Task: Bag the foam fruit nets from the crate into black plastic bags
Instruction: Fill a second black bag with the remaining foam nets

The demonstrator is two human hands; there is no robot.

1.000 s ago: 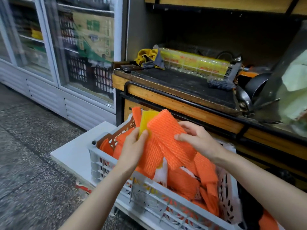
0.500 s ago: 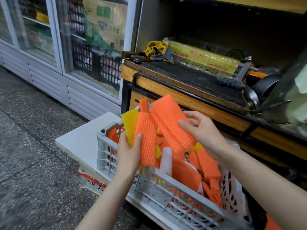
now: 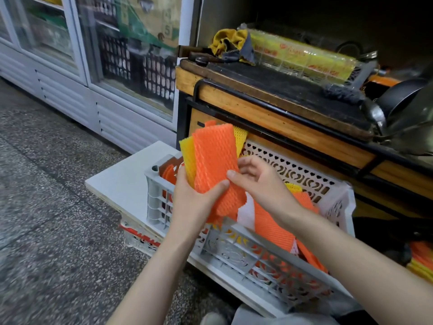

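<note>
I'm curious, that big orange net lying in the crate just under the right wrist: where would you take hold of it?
Probably pinch the orange foam net by its upper end, beside the white net, coming down from above. It leans flat and thin on the pile, and the crate walls close off the sides, so only the open top gives access.

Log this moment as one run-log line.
left hand: grips stack of orange and yellow foam fruit nets | right hand: at stack's edge, grip unclear | grey plastic crate: more nets inside
</note>
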